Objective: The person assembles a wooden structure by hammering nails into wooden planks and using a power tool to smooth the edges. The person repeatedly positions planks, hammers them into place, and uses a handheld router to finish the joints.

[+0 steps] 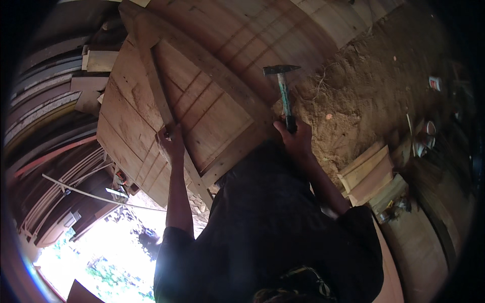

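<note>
In my right hand (297, 140) is a hammer (284, 93), gripped low on its worn greenish handle with its dark head raised. It is held above the near right side of a wooden frame (222, 76). My left hand (172, 142) is closed at a narrow wooden strip (155, 83) that crosses the frame at a slant. Its fingertips are pinched together on top of the strip; whatever small thing they may hold is too small to make out. Thin wooden panels (197, 98) with dark stripes lie under the frame and strip.
More striped panels (262, 30) lie beyond the frame. Stacked boards (50, 76) line the left side. Bare earth (348, 101) is on the right, with wood offcuts (366, 171) nearer me. Bright daylight comes in at lower left, where a long thin stick (96, 196) juts out.
</note>
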